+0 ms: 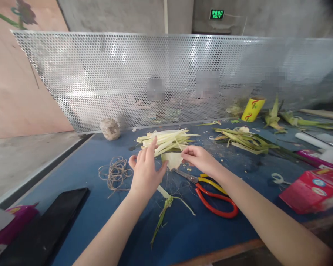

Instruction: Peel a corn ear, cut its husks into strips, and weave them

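My right hand (pixel 198 158) pinches the right edge of a pale piece of corn husk (pixel 174 161) between thumb and fingertips. To its left is my left hand (pixel 145 170), fingers spread apart, the thumb close to the husk's left edge; whether it touches cannot be told. Just beyond both hands lies a pile of pale green husk strips (pixel 166 140). Scissors (pixel 215 195) with one red and one yellow handle lie below my right hand, blades toward the husk. Nearer me rests a small knotted bundle of husk (pixel 168 202) with thin loose ends.
Loose twine (pixel 115 174) lies left, below a pale roundish lump (pixel 110 129). More husks (pixel 244 139), a yellow roll (pixel 253 109) and a red package (pixel 313 190) stand right. A black flat object (pixel 61 218) lies front left. A perforated metal screen (pixel 100 81) borders the blue table's back; people sit behind.
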The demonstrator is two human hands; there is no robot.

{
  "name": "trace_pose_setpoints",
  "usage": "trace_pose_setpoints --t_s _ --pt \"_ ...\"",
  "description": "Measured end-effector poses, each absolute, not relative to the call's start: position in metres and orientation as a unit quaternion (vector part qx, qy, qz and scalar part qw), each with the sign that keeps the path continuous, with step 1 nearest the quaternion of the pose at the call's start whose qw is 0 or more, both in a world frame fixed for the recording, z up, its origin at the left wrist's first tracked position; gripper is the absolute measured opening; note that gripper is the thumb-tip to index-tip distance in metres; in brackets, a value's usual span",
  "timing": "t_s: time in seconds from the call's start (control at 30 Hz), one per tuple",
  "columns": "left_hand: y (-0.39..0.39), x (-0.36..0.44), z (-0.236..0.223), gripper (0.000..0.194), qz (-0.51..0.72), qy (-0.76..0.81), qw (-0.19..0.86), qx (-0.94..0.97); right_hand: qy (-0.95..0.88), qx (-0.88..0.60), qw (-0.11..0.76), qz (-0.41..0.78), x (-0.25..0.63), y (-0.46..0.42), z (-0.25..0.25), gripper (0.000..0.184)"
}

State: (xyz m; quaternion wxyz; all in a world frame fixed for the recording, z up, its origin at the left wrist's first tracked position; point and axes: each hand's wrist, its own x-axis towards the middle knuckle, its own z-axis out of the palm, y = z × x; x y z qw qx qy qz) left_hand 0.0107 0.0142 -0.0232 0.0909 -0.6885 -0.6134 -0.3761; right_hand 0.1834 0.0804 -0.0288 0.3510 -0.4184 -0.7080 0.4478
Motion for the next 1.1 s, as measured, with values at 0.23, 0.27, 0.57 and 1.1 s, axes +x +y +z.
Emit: trace_pose_setpoints --t_s 0.23,0.27,0.57,1.1 --pt "0.021 0.004 -0.018 0.066 -0.528 -0.61 -0.244 -0.538 -0.766 -0.348 0.385 0.379 0.187 0.081 -0.025 0.01" --pt "0.022 0.003 -0.017 0.067 -0.541 -0.597 -0.284 -0.52 -0.767 -0.341 0.376 0.393 0.188 0.082 -0.024 0.011" --pt "0.017 0.006 -0.013 0.06 -0.472 -0.669 -0.165 -0.55 -0.84 -0.478 0.235 0.102 0.203 0.043 -0.028 0.032" --pt "0.006 0.022 -0.016 0.046 -0.48 -0.625 -0.03 -0.615 -0.789 -0.516 0.312 0.116 0.165 0.037 -0.002 0.026"
